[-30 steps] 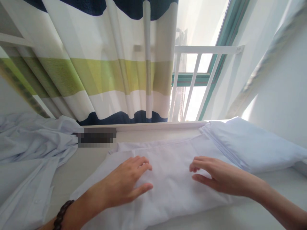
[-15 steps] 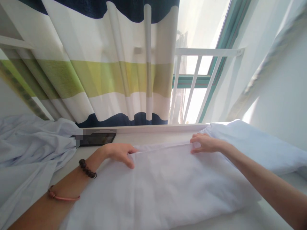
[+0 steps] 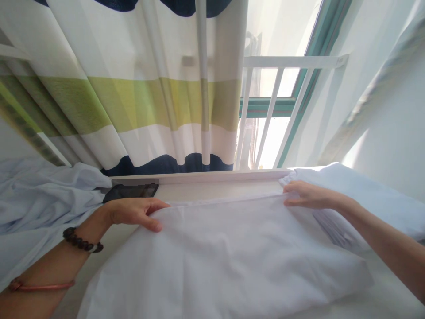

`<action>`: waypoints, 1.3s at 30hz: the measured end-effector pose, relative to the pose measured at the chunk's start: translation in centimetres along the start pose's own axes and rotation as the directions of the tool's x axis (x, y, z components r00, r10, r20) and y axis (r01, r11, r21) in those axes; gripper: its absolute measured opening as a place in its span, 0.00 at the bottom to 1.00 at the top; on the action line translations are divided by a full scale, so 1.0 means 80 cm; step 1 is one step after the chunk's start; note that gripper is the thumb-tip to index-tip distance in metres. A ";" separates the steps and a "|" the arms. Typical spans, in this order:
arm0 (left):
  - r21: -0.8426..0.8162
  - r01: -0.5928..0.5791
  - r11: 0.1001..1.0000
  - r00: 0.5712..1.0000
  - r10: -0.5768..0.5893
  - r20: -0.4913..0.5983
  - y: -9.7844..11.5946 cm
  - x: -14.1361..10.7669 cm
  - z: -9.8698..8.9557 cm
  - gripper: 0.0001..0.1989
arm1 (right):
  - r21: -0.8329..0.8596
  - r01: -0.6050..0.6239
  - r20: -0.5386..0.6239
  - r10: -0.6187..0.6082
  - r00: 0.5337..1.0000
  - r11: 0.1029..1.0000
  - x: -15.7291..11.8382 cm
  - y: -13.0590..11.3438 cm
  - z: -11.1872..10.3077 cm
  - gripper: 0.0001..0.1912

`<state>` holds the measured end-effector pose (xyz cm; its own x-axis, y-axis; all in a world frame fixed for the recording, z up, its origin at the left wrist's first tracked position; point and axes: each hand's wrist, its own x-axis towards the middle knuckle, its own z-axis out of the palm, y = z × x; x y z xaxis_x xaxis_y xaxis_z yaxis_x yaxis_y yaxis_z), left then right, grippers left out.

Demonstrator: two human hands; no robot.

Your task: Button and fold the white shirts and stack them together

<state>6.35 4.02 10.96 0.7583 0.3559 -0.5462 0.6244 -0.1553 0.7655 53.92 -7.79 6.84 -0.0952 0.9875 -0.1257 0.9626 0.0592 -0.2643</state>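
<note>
A large white cloth (image 3: 215,252), like a folded sheet, spreads across the middle. At its far left corner, my left hand (image 3: 137,212) pinches the edge between thumb and fingers. My right hand (image 3: 307,195) grips the far right corner in the same way. Between the two hands the far edge runs nearly straight. I cannot tell from the frame what kind of bedding it is. A dark beaded bracelet (image 3: 81,241) and a thin reddish band are on my left wrist.
Crumpled white fabric (image 3: 43,199) lies at the left, with a black phone (image 3: 131,191) beside it. Another white folded cloth or pillow (image 3: 361,195) rests at the right. Behind the bed's low white ledge (image 3: 206,176) stand a striped curtain (image 3: 172,102) and white railings (image 3: 295,62).
My hands have moved apart, the left one leftward and the right one rightward. The cloth's far edge is drawn wider between them, and folded layers at the right now show.
</note>
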 end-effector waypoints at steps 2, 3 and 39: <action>-0.074 -0.026 0.997 0.999 0.024 -0.021 0.002 0.001 -0.008 0.18 | 0.006 0.002 0.002 -0.002 1.000 1.000 -0.001 0.000 -0.010 0.16; -0.094 -0.028 0.995 0.999 0.024 -0.044 0.004 0.004 -0.012 0.19 | 0.009 -0.018 0.001 0.018 1.000 1.000 0.001 -0.001 -0.015 0.17; 0.335 0.060 0.940 0.812 0.150 -0.564 -0.075 -0.019 -0.045 0.17 | 0.176 0.340 -0.196 -0.306 0.932 0.924 0.131 -0.286 0.086 0.13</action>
<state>0.75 7.75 8.43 0.6032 0.7857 -0.1371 0.6952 -0.4337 0.5733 29.13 0.21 5.03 -0.3338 0.9305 0.1509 0.8120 0.3651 -0.4554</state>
